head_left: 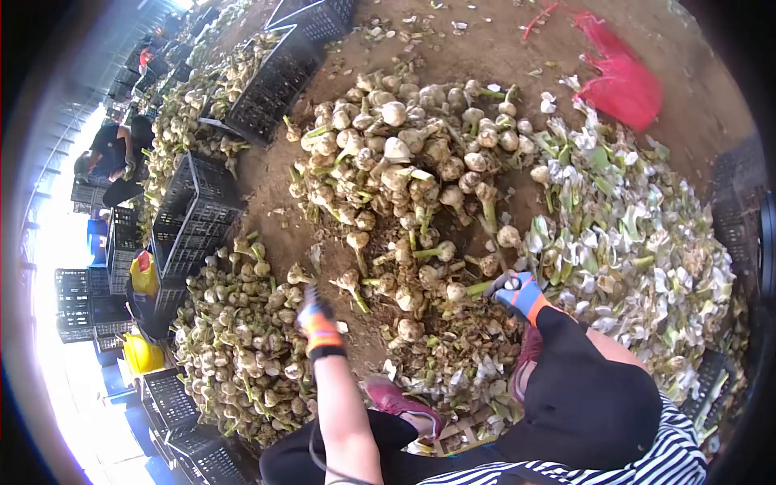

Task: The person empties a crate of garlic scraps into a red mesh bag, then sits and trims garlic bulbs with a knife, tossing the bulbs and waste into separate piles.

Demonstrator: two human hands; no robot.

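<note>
My left hand (320,320), in an orange and grey glove, reaches over the right edge of a pile of garlic bulbs (242,339). Its fingers are smeared by motion, and one garlic bulb (298,275) lies just beyond their tips; whether they touch cannot be told. My right hand (520,293), in a blue and orange glove, is closed around a dark object too small to make out. Beside its fingers is a garlic bulb with a green stem (477,288). Ahead of both hands spreads a heap of garlic with stems (396,153).
Peeled skins and leaf scraps (638,242) cover the ground at right. A red mesh bag (618,81) lies at the far right. Black crates (194,214) line the left, with a yellow object (142,353) and another person (113,153) there. My pink shoes (400,402) are below.
</note>
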